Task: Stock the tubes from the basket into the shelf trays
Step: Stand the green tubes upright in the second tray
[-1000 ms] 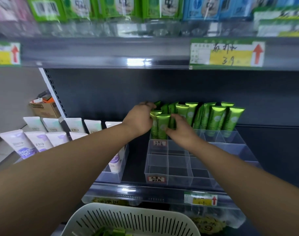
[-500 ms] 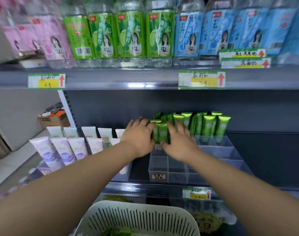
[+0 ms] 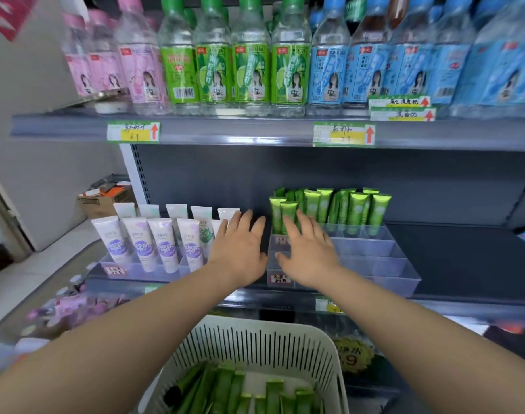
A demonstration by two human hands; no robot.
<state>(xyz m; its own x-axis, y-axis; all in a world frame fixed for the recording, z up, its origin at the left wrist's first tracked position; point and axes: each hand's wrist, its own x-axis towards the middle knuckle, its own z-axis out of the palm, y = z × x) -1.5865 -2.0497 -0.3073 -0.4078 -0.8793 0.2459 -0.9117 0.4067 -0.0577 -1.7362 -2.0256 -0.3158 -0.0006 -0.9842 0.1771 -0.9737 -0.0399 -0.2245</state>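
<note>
By green tubes (image 3: 357, 210), left hand (image 3: 240, 252) and right hand (image 3: 309, 255) spread empty fingers; bottles (image 3: 249, 70) read SODA.

One wide-angle head camera faces the shelf (image 3: 225, 132) head-on from close by, tilted slightly down: bottles (image 3: 250, 70) line the frame at 12 o'clock, trays (image 3: 371, 249) sit centre, the basket (image 3: 255, 322) lies just below at 6 o'clock.

Green tubes (image 3: 330, 209) upright in clear tray (image 3: 404, 279)
</note>
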